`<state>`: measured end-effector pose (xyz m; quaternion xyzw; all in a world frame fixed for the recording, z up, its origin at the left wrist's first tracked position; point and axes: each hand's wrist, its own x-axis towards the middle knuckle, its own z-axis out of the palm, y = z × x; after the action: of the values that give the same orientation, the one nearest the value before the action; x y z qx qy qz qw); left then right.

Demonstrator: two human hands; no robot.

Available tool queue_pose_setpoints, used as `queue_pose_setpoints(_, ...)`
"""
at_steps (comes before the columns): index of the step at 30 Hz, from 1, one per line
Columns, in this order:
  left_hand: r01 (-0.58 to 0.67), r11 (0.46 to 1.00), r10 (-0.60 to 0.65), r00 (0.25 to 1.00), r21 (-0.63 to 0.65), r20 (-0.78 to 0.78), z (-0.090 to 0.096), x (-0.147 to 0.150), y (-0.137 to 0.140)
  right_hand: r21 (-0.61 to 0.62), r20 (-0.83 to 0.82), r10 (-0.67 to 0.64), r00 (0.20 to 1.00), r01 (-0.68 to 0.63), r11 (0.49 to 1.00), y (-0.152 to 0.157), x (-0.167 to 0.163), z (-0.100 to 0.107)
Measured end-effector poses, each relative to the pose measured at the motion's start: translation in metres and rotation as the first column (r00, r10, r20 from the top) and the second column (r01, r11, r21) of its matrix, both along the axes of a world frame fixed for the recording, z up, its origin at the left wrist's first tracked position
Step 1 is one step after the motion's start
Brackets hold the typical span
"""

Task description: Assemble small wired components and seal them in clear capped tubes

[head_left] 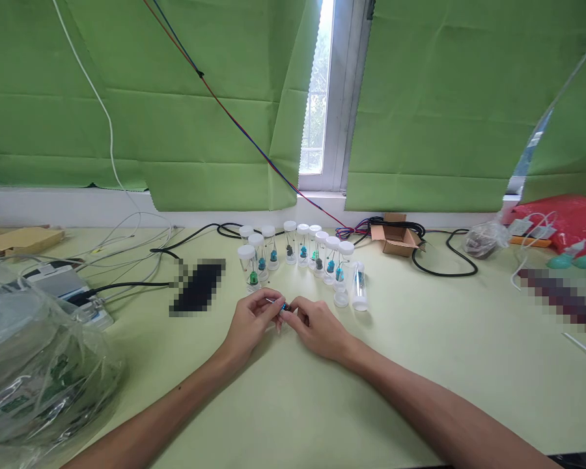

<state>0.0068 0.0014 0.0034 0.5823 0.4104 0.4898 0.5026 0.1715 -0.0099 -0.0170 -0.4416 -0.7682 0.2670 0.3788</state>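
Note:
My left hand and my right hand meet over the middle of the table, fingertips nearly touching. Both pinch a small dark part with a blue spot; its exact kind is too small to make out. Just beyond my fingers stand several clear tubes with white caps, holding small blue, green or dark pieces. The green piece is in the tube nearest my left hand. To the right of the group, another clear tube appears tilted or lying down. Beside it is a round white cap.
A small open cardboard box and black cables lie along the back. On the left are a bulky plastic bag and a power strip. A red bag sits at far right. Green curtains hang behind the table.

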Motion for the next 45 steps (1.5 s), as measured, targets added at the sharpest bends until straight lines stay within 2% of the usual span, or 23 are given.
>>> queue_pose_setpoints(10,0.002,1.0,-0.002,1.0,-0.005,-0.005,0.0003,-0.0006,-0.0001,0.056,-0.004,0.026,1.0,-0.025,0.998,0.0005,-0.0002,0.0006)
queue_pose_setpoints(16,-0.001,1.0,0.001,1.0,0.014,-0.009,0.0007,-0.0002,-0.0008,-0.01,-0.029,-0.005,1.0,0.004,1.0,-0.0005,-0.0005,-0.0009)
queue_pose_setpoints(24,0.0,1.0,0.0,1.0,0.0,0.002,0.0011,0.0003,-0.0012,0.076,-0.014,0.028,1.0,-0.027,0.997,0.0005,-0.0005,0.0002)
queue_pose_setpoints(29,-0.019,1.0,0.019,1.0,0.004,-0.007,0.0025,0.0,-0.0018,0.014,-0.038,-0.023,0.999,0.023,1.0,-0.0003,-0.001,-0.0001)
queue_pose_setpoints(32,-0.023,1.0,0.023,1.0,0.013,-0.014,0.0035,0.0,-0.0018,-0.019,-0.078,-0.012,0.997,0.011,1.0,-0.0015,-0.0008,-0.0001)
queue_pose_setpoints(42,0.0,1.0,0.0,1.0,-0.018,-0.008,0.0,0.0002,-0.0014,0.054,-0.055,-0.011,0.998,0.014,0.998,0.0012,-0.0004,-0.0028)
queue_pose_setpoints(45,-0.003,1.0,0.003,1.0,-0.012,-0.009,-0.0004,-0.0002,-0.0012,0.03,-0.057,-0.02,0.998,0.022,0.999,0.0007,-0.0006,-0.0026)
